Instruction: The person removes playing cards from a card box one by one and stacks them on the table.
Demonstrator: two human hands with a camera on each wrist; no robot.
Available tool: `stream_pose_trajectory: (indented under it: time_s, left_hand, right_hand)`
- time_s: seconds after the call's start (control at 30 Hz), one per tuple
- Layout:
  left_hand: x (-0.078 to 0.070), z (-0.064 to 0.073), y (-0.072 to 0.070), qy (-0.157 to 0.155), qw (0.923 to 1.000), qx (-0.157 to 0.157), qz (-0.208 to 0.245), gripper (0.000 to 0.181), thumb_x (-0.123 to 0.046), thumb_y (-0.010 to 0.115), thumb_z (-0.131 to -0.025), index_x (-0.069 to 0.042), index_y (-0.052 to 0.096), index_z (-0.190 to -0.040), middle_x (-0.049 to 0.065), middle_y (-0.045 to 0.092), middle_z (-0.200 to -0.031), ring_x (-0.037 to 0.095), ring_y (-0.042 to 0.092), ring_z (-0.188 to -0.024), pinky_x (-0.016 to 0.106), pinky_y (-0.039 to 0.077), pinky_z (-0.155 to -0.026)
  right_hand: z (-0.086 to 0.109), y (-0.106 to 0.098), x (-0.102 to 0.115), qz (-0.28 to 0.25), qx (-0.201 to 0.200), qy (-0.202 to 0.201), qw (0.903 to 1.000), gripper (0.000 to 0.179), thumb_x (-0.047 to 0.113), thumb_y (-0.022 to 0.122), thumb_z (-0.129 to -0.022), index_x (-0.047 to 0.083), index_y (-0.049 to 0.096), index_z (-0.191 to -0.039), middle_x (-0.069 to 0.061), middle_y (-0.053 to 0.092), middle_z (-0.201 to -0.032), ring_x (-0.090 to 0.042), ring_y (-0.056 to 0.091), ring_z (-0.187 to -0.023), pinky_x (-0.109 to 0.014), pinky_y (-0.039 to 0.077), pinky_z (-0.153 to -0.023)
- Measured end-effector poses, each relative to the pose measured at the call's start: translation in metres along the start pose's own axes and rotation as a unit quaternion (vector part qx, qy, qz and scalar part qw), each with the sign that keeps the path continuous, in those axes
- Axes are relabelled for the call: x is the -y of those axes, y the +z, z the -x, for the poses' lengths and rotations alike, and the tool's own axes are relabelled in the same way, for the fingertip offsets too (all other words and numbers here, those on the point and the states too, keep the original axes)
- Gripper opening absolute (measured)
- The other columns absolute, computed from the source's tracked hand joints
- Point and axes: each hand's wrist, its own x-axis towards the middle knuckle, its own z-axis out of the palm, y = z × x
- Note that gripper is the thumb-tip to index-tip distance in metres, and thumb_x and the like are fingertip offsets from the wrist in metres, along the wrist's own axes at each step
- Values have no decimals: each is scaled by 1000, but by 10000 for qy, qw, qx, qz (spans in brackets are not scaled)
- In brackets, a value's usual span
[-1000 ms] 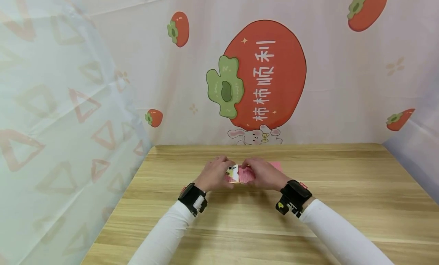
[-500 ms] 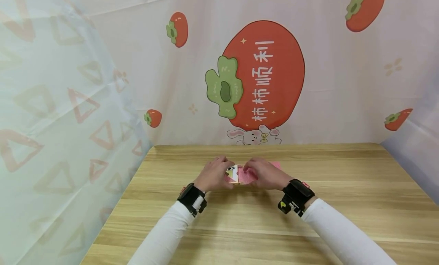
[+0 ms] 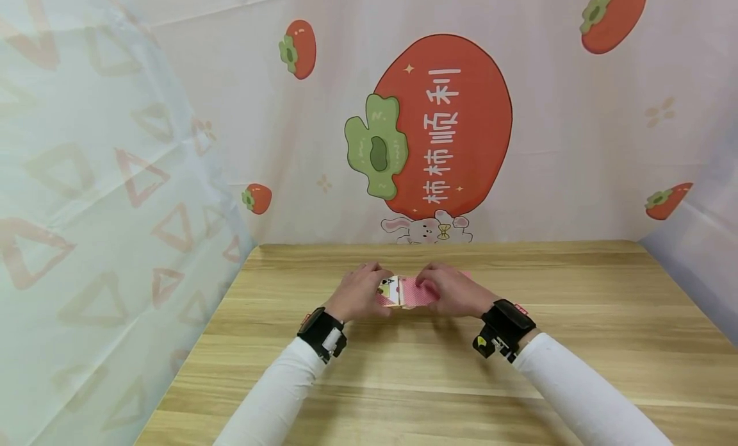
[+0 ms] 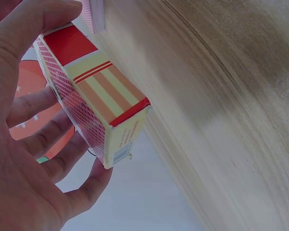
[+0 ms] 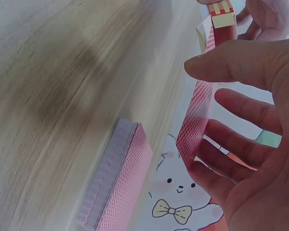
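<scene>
My left hand [image 3: 359, 293] grips a playing-card box [image 4: 96, 72] by its edges, thumb on one side and fingers on the other. An ace design shows on the box's face in the head view. At its right end, pink-backed playing cards [image 5: 196, 118] stick out of the box, beside an open flap [image 5: 204, 33]. My right hand [image 3: 458, 292] holds these cards along their edges, between thumb and fingers. Behind that hand, a stack of pink-backed cards [image 5: 120, 187] lies on the table. How many cards it holds between its fingers I cannot tell.
The wooden table [image 3: 415, 382] reaches a back edge against a white curtain [image 3: 553, 177] printed with persimmons and a rabbit. Another printed curtain [image 3: 115, 209] hangs along the left side.
My right hand has shifted slightly to the right, and more of the pink card backs shows between the hands. My left hand and the box have stayed nearly still.
</scene>
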Motion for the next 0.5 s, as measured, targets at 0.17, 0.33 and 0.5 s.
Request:
stream_pose_trajectory:
  time_s: [0.17, 0.33, 0.5]
  left_hand:
    - [2, 1, 1, -24, 10000, -30, 77, 71, -44, 79, -62, -18, 56, -125, -3, 49, -109, 16, 46, -103, 43, 39, -85]
    - [4, 2, 2, -57, 9999, -50, 100, 72, -43, 79, -62, -18, 55, -125, -3, 49, -109, 17, 46, -102, 44, 39, -85]
    - [4, 2, 2, -94, 9999, -43, 134, 72, -42, 79, -62, -17, 55, -126, -2, 48, -109, 18, 46, -102, 45, 39, -85]
  right_hand:
    - [2, -2, -5, -59, -31, 63, 10000, 44, 18, 77, -68, 16, 61, -109, 0, 52, -115, -19, 48, -103, -36, 41, -89]
    - [5, -3, -11, 40, -145, 78, 9999, 43, 17, 76, -69, 16, 60, -109, -2, 51, -117, -20, 47, -104, -36, 42, -88]
    - [6, -3, -20, 148, -355, 16, 9993, 40, 23, 75, -72, 15, 58, -107, -1, 51, -114, -19, 47, -101, -34, 41, -87]
